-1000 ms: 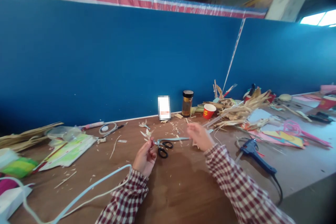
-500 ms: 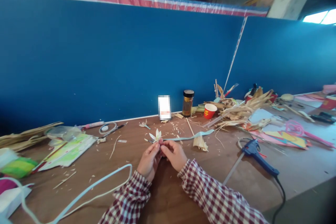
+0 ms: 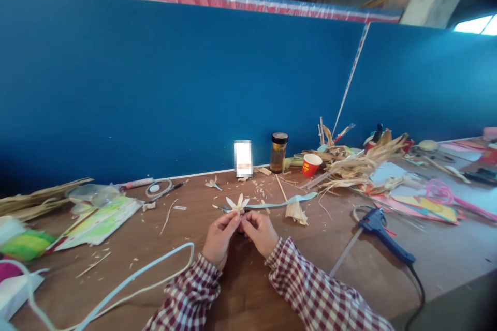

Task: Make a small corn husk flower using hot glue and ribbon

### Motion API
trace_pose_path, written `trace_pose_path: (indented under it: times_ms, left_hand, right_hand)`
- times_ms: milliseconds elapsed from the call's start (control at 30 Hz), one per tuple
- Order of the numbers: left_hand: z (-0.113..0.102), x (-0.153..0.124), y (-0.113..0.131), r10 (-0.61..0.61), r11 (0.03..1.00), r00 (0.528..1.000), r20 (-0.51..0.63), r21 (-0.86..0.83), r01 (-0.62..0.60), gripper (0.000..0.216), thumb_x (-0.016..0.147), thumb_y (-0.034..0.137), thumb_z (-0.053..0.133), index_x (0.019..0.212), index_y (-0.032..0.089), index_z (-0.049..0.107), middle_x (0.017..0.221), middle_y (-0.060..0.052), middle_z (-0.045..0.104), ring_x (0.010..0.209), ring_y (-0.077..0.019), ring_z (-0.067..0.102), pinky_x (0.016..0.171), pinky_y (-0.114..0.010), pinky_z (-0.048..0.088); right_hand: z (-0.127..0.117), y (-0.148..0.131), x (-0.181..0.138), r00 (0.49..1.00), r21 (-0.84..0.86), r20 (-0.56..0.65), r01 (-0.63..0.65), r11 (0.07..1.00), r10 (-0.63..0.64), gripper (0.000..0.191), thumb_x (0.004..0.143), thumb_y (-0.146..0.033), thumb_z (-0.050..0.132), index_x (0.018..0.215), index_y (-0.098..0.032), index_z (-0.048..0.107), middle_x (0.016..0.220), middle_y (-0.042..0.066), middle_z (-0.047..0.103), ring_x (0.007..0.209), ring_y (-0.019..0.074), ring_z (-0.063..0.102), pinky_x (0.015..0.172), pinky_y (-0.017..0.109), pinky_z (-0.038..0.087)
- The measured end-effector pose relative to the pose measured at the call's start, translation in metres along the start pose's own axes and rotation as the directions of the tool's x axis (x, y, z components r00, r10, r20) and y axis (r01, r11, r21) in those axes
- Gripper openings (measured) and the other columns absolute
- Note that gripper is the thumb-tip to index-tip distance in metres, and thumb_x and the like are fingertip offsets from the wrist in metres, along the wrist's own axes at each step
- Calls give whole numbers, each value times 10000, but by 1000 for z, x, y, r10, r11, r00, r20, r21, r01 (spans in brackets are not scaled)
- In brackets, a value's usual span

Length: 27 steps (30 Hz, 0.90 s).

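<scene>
A pale flower with pointed petals (image 3: pixel 237 204) stands up from the fingertips of both hands, above the table's middle. My left hand (image 3: pixel 220 235) pinches it at its base from the left. Close against it, my right hand (image 3: pixel 261 230) is also closed in a pinch at the flower's base; the exact spot it grips is hidden behind the fingers. Just beyond the hands lies a light blue-green ribbon (image 3: pixel 277 204), running off to the right. A second small pale flower (image 3: pixel 213 184) rests on the table farther back.
A blue glue gun (image 3: pixel 384 235) with its cord lies at the right. Behind are a lidded jar (image 3: pixel 278 154), a red paper cup (image 3: pixel 311 165) and a heap of dried husks (image 3: pixel 361 163). A pale cable (image 3: pixel 143 269) loops at the left front. Scraps litter the brown table (image 3: pixel 248 295).
The flower has moved slightly to the right and turned, its petals now spread wider to view. Both hands remain together at its base.
</scene>
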State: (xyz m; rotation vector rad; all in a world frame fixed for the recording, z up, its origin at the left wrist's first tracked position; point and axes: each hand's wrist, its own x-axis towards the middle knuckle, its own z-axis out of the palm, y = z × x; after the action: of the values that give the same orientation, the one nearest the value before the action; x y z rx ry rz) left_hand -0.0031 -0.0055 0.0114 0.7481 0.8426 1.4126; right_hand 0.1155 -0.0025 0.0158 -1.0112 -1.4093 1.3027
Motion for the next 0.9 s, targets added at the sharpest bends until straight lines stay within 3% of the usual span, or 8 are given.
trace_pose_path:
  times_ms: [200,600,800,900]
  left_hand:
    - [-7,4,-6,56,992,998,-6,117,-55,180,585,250,746,721,136,712,746,-66,701,736,-174,616,765,-300,467]
    - [-3,0,-2,37,994,999,17,98,-38,169,607,272,733,635,116,671,602,-31,641,587,-130,567,633,-258,465]
    - [0,0,2,-61,998,997,42,35,59,316,606,259,738,889,132,679,794,-55,676,667,-132,593,667,-263,479]
    - [-1,1,7,-62,998,997,-46,5,62,350,599,254,744,928,162,667,841,-43,671,687,-112,591,649,-231,486]
  right_hand:
    - [0,3,0,999,-14,20,26,1000,-26,241,744,-376,536,664,-151,507,585,-10,518,485,78,405,431,192,314]
    - [2,3,-2,1000,-15,15,0,1000,1,268,726,-412,555,649,-162,498,575,-14,529,479,80,433,429,192,331]
    - [0,6,0,997,55,-4,-75,996,75,296,732,-438,537,678,-148,511,566,-24,518,436,55,408,402,168,319]
    - [-2,10,1,997,72,-7,-82,994,83,264,735,-403,537,690,-144,514,571,-23,522,437,51,414,398,160,320]
